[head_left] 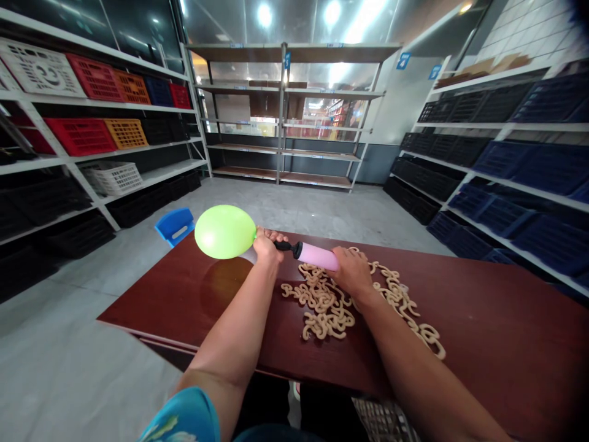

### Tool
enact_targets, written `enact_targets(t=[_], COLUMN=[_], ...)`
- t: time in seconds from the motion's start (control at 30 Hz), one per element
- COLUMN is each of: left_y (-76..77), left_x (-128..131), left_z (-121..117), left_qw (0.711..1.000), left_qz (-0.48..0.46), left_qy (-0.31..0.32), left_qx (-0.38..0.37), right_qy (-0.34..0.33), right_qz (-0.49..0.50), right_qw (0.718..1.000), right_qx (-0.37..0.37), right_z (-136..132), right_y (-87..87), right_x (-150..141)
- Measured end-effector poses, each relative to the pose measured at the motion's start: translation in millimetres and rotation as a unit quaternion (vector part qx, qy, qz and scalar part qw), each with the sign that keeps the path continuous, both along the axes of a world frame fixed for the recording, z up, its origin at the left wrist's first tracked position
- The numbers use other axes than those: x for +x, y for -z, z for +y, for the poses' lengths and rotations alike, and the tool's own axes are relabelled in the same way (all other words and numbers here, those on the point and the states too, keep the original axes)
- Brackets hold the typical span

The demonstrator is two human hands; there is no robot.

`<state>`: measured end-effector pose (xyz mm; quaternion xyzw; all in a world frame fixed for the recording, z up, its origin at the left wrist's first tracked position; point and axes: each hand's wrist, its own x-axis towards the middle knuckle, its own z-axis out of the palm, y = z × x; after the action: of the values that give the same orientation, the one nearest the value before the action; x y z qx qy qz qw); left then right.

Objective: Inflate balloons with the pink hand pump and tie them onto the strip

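A light green balloon (pixel 225 232), inflated to an oval, sticks out to the left of my left hand (pixel 269 244). That hand is closed around the balloon's neck, where it meets the black nozzle (pixel 283 245) of a hand pump. The pump's pink barrel (pixel 317 256) runs rightward above the table. My right hand (pixel 352 270) is wrapped round the barrel's right end. Beneath the pump and my right forearm lie many beige curled pieces (pixel 322 301), spread in loose heaps; what they are made of I cannot tell.
The dark red table (pixel 483 307) spans the front. A blue chair back (pixel 175 226) stands past its left far edge. Racks with plastic crates (pixel 87 136) line the left, and dark crates (pixel 529 166) fill the right. A metal shelf unit (pixel 280 123) stands at the back.
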<state>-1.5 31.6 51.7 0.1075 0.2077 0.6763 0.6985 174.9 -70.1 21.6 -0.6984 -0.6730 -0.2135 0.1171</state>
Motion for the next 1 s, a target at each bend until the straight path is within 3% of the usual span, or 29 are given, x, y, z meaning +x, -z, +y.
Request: enact_targets(t=[0.23,0.4,0.8,1.0], left_y=[0.3,4.1,3.4,-1.3], left_x=[-37,-38,3,-15], left_z=[23,26,0,10], left_qw=[0.998,0.998,1.000,1.000], left_qz=[-0.019,-0.026,-0.010,-0.009], left_qy=[-0.052,-0.051,0.004,-0.017], left_qx=[0.002,-0.008,-0.007,-0.001], right_qy=[0.037,0.057,0.004,-0.002], right_qz=[0.023,0.024,-0.007,0.018], right_qw=[0.999,0.998,1.000,1.000], right_qx=[0.016,0.014,-0.005,-0.001], right_z=[0,-3,-2,3], right_y=[0.7,1.5,-0.7,-0.8], right_x=[37,56,1,12])
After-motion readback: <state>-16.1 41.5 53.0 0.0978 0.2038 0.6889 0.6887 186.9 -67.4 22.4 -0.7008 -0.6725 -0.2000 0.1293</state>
